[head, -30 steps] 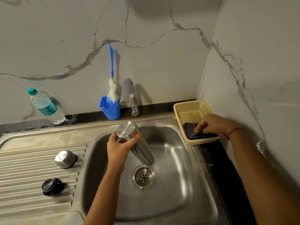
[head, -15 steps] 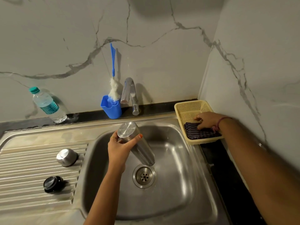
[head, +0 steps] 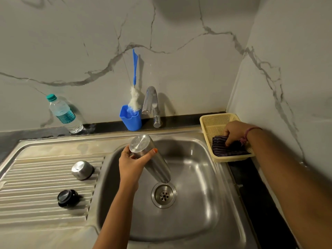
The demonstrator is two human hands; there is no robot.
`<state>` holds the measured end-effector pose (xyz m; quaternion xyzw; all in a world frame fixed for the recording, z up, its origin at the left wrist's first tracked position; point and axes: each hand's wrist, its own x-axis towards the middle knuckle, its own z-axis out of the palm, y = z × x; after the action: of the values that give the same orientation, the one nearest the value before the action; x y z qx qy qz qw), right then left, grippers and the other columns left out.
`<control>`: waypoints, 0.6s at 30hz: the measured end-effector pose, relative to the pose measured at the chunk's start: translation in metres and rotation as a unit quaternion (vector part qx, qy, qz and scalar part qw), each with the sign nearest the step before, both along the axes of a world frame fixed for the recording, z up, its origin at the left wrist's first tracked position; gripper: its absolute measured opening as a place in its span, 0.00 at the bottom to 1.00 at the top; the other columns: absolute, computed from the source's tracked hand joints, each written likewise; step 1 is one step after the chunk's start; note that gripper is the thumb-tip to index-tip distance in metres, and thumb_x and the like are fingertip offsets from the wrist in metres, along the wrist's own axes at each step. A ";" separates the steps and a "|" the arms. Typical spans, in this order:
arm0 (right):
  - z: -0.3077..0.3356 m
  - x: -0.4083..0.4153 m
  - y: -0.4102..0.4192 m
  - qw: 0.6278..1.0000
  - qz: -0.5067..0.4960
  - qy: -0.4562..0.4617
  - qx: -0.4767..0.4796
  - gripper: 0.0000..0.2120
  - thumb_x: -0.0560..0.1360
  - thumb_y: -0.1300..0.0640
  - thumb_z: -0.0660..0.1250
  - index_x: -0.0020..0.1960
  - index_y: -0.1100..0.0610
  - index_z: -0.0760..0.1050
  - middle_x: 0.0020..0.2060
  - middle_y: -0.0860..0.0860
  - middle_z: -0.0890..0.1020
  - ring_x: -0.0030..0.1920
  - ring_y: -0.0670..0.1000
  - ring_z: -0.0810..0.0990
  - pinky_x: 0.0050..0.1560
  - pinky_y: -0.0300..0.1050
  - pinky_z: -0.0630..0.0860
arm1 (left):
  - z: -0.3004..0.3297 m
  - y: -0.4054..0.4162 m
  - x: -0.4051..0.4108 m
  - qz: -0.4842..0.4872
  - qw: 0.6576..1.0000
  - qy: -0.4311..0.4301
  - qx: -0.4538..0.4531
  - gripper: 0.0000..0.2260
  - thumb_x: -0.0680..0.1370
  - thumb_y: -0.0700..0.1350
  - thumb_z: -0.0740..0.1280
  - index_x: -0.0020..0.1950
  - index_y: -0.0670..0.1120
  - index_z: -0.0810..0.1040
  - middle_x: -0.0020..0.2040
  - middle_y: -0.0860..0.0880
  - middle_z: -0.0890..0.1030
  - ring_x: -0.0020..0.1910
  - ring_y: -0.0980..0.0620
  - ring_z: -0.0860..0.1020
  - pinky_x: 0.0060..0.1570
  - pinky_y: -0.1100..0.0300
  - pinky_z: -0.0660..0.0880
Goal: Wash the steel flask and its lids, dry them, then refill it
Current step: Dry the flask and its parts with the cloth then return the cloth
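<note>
Head view: basket (head: 208,121), cream plastic mesh, sits on the dark counter just past the sink's back right corner and holds a dark striped cloth (head: 222,150) in its near half. Blue cup (head: 130,121) stands on the ledge behind the sink's back rim, beside the tap (head: 151,103), with a bottle brush (head: 134,97) upright in it, white bristles down and blue handle against the marble wall. Water bottle (head: 62,114) with a teal cap leans on that ledge nearer the back left corner; I cannot tell how full it is.

Steel cap (head: 81,169) and black inner lid (head: 65,197) rest apart on the ribbed drainboard at the sink's left side, the cap farther back.

Flask (head: 152,159) is held above the sink (head: 206,177) bowl, tilted, base up toward the camera and mouth down just over the drain (head: 163,194).

Left hand (head: 133,164) reaches from the near edge and grips the flask near its base, thumb and fingers wrapped around it. Right hand (head: 233,132) stretches across to the basket, fingers curled down and pinching the cloth.
</note>
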<state>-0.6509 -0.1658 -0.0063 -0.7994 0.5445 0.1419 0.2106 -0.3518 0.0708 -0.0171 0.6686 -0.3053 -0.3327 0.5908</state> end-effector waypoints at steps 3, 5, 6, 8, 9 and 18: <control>0.019 0.000 0.007 1.000 -0.005 -0.005 0.010 0.12 0.64 0.57 0.76 0.40 0.64 0.79 0.36 0.56 0.80 0.36 0.52 0.77 0.34 0.42 0.73 | 0.003 0.007 0.003 0.006 1.000 0.008 -0.011 0.30 0.65 0.44 0.81 0.64 0.50 0.74 0.56 0.54 0.81 0.55 0.56 0.79 0.51 0.62 0.77; 0.034 -0.001 0.012 1.000 -0.007 -0.016 0.004 0.11 0.63 0.58 0.75 0.40 0.64 0.79 0.36 0.57 0.80 0.36 0.51 0.76 0.36 0.43 0.73 | 0.006 0.012 0.006 0.010 1.000 0.009 -0.020 0.30 0.65 0.44 0.81 0.65 0.50 0.75 0.56 0.53 0.82 0.55 0.54 0.80 0.53 0.58 0.78; 0.041 -0.001 0.015 1.000 -0.010 -0.021 -0.002 0.11 0.63 0.58 0.75 0.41 0.63 0.80 0.37 0.57 0.81 0.36 0.51 0.77 0.36 0.43 0.74 | 0.008 0.014 0.007 0.009 1.000 0.007 -0.024 0.30 0.65 0.44 0.81 0.65 0.49 0.76 0.56 0.53 0.82 0.55 0.54 0.81 0.54 0.57 0.79; 0.055 -0.002 0.023 0.999 -0.017 -0.032 -0.027 0.12 0.63 0.58 0.75 0.44 0.62 0.80 0.39 0.57 0.82 0.38 0.52 0.79 0.38 0.45 0.76 | 0.011 0.020 0.010 0.006 0.999 0.007 -0.032 0.30 0.66 0.44 0.81 0.66 0.49 0.75 0.56 0.53 0.82 0.55 0.54 0.80 0.55 0.56 0.78; 0.062 -0.001 0.028 0.998 -0.023 -0.042 -0.043 0.11 0.64 0.58 0.74 0.44 0.61 0.79 0.40 0.56 0.82 0.39 0.53 0.80 0.39 0.47 0.78 | 0.011 0.023 0.011 0.006 0.999 0.010 -0.035 0.30 0.66 0.44 0.81 0.66 0.50 0.75 0.57 0.53 0.82 0.55 0.55 0.80 0.55 0.56 0.78; 0.104 0.033 0.110 0.878 -0.221 -0.409 -0.113 0.11 0.70 0.56 0.73 0.50 0.57 0.78 0.43 0.50 0.82 0.44 0.49 0.80 0.40 0.39 0.75 | 0.021 0.051 0.043 -0.039 0.998 0.022 -0.049 0.28 0.66 0.43 0.80 0.63 0.52 0.76 0.54 0.55 0.83 0.51 0.59 0.82 0.47 0.65 0.78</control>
<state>-0.6175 -0.0555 0.0974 -0.6632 0.5849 -0.3108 0.3486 -0.3092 0.1214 0.0044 0.6191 -0.3336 -0.3549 0.6160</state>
